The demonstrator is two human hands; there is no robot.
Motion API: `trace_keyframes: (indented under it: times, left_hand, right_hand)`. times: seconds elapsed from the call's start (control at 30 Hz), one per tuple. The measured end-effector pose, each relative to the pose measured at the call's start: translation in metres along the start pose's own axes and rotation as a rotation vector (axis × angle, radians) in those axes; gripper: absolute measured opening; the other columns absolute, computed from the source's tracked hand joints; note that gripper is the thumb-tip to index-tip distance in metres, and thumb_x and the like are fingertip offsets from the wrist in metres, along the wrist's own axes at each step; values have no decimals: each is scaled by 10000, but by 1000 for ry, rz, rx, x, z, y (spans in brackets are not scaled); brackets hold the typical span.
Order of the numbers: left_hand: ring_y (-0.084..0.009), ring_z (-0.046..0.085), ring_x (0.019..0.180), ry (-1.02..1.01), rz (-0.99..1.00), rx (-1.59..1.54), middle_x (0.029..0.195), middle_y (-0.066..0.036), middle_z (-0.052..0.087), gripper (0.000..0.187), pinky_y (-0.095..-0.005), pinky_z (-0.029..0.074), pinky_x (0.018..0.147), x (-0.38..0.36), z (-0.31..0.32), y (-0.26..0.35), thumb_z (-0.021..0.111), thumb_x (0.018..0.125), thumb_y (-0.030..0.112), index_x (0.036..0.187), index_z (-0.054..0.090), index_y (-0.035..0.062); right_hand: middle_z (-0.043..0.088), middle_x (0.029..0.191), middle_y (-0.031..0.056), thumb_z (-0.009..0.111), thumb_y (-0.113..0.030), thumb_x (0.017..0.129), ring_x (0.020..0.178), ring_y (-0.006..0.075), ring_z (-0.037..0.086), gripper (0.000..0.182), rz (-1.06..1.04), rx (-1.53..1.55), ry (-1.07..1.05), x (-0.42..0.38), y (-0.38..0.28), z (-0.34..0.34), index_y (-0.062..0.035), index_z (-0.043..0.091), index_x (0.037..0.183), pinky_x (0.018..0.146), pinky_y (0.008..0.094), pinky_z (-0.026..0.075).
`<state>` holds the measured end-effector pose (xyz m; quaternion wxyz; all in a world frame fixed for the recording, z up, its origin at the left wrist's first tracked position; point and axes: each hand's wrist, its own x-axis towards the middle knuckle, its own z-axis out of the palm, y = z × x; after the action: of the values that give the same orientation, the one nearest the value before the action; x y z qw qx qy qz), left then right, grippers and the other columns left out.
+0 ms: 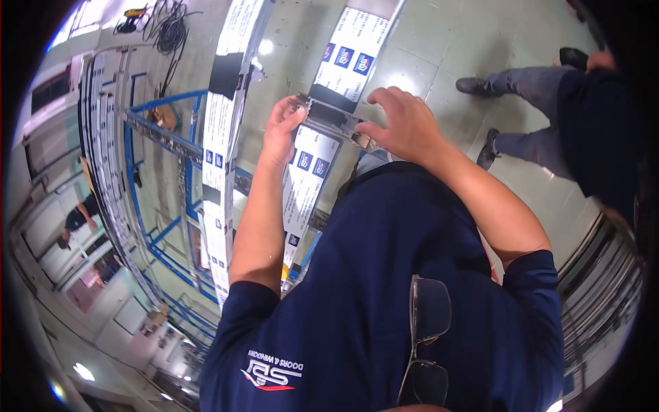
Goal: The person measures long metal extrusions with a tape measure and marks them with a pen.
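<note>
A long aluminium profile with white and blue printed protective film runs beneath my hands. Across it, between my hands, is a bare dark section with metal edges. My left hand is closed at the left edge of this section, thumb and fingertips pinched around a small dark piece that I cannot make out. On the opposite side is my right hand, its fingers apart and curved over the profile's right edge. The right thumb points toward a small light-coloured piece at that edge.
A second film-covered profile lies to the left on a blue metal frame. Another person's legs stand close on the right. Cables lie on the floor at upper left. Stacked profiles are at lower right.
</note>
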<state>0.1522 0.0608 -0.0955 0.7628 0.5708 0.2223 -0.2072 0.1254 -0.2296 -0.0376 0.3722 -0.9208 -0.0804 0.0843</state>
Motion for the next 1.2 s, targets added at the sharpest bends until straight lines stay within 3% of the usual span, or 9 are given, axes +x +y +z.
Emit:
trace_keyframes:
  times: [0.33,0.5,0.57,0.83,0.93,1.0,1.03,1.07,1.2]
  left_hand:
    - [-222,641,1076,-20,65,93,1195,-155,667,639,-333,500,925,6,-3,-4,820,825,168,1348,502,-17]
    - [-214,645,1045,-16,38,57,1198,-160,662,722,-324,501,916,6,-5,-4,847,800,208,1374,479,-30]
    - [-235,633,1084,6,84,277,1231,-186,645,834,-343,496,939,8,-7,-3,871,772,292,1417,456,-37]
    - [-289,617,1161,342,185,325,1333,-222,603,980,-392,488,1023,-27,6,-1,890,733,430,1473,424,-12]
    - [-271,633,1112,623,357,286,1334,-198,603,863,-402,537,962,-49,11,-15,877,768,402,1434,470,36]
    - [-225,584,1173,778,481,157,1301,-142,613,657,-361,584,819,-77,20,-27,820,863,327,1384,511,73]
    - [-187,602,1062,831,584,79,1193,-105,649,538,-338,589,688,-86,31,-42,812,873,240,1307,545,66]
    - [-168,616,963,933,738,165,1116,-79,664,497,-327,570,698,-85,34,-65,815,865,193,1278,565,73]
    - [-229,622,904,1079,721,253,1007,-78,670,436,-356,509,842,-163,95,-103,804,804,146,1187,616,58]
  right_hand:
    - [682,1112,159,762,-493,818,1068,316,653,588,-133,-577,-276,48,-86,33,-30,605,1145,951,468,464]
    - [716,998,190,771,-454,826,971,347,691,529,-113,-591,-317,55,-86,42,4,621,1046,880,454,527]
    - [724,961,201,784,-440,825,925,359,707,525,-65,-584,-345,57,-90,41,17,621,1026,834,447,552]
    - [725,982,205,790,-483,812,953,358,712,587,-40,-595,-388,61,-92,43,20,616,1059,844,448,555]
    - [732,995,210,787,-498,807,961,362,717,609,-80,-597,-401,61,-85,41,25,624,1072,849,450,560]
    - [733,984,217,778,-541,798,944,375,719,638,-116,-548,-361,64,-74,43,28,635,1049,830,462,561]
    - [734,984,218,774,-562,790,941,378,720,653,-119,-549,-402,68,-72,44,27,640,1038,824,465,560]
    - [735,983,219,770,-584,783,938,381,721,669,-128,-543,-450,73,-69,45,26,646,1028,818,469,559]
    - [731,988,241,753,-635,777,969,388,716,719,-263,-576,-352,70,-68,44,31,647,1026,837,481,548]
